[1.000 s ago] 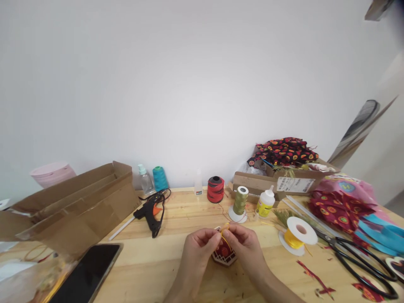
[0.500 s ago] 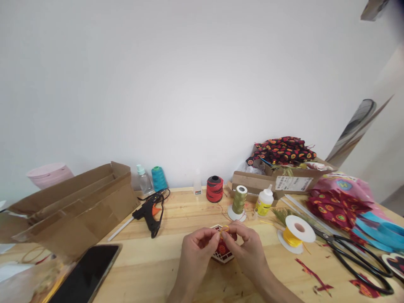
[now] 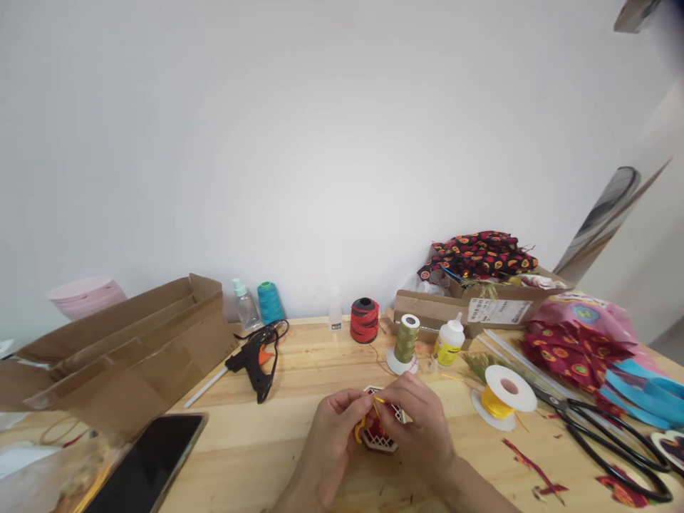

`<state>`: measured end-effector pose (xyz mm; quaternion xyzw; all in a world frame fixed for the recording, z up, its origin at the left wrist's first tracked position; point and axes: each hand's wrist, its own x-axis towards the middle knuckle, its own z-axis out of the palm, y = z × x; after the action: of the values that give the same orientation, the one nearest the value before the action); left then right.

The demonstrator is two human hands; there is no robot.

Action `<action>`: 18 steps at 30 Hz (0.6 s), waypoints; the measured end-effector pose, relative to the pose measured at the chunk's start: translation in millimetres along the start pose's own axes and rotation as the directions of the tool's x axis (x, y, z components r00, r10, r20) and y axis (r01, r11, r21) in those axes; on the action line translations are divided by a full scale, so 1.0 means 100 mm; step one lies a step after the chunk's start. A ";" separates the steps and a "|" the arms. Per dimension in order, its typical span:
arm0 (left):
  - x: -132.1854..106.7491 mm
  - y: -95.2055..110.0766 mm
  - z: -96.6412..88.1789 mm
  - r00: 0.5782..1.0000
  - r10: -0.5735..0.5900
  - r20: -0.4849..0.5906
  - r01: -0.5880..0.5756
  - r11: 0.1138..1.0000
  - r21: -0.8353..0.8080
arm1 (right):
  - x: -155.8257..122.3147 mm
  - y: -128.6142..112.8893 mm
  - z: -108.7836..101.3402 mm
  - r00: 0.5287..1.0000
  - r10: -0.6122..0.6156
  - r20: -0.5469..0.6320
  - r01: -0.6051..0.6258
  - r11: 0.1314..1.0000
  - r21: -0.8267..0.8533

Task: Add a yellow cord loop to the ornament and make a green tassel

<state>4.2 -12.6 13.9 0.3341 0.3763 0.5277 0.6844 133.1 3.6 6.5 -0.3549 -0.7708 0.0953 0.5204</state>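
Both my hands meet at the front middle of the wooden table [image 3: 299,370]. My left hand [image 3: 334,434] pinches a short yellow cord [image 3: 361,429] that loops down beside a small red hexagonal ornament [image 3: 380,434] with a white lattice edge. My right hand [image 3: 422,424] has its fingers closed over the top of the ornament and the cord. The ornament sits low between the two hands, partly hidden by the fingers.
A yellow cord spool [image 3: 502,399], green thread spool [image 3: 407,342], red spool [image 3: 365,320], glue bottle [image 3: 449,342] and black glue gun [image 3: 256,360] lie beyond. Black scissors [image 3: 609,445] lie right, a phone [image 3: 144,463] and cardboard box [image 3: 117,349] left. Patterned fabric [image 3: 571,349] fills the far right.
The yellow cord loop, held above the ornament earlier, now hangs lower by my left fingers. My right hand has come down over the ornament, which has tipped and shifted a little.
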 end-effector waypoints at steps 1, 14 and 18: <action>-0.01 0.00 0.01 1.000 -0.008 0.007 0.008 1.000 -0.017 | 0.00 0.00 0.00 1.000 -0.003 -0.002 0.003 1.000 -0.001; -0.02 0.01 -0.02 1.000 -0.009 0.016 0.010 0.998 -0.069 | 0.01 0.03 0.01 0.961 0.232 0.153 -0.258 0.949 0.180; -0.02 0.02 -0.03 0.998 0.011 -0.060 -0.009 0.999 0.035 | 0.02 0.08 -0.03 0.974 0.145 0.173 -0.174 0.970 0.170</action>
<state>0.2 -14.2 14.1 0.3318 0.4040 0.5343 0.6642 138.5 10.1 5.3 -0.3575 -0.7666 0.2357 0.4784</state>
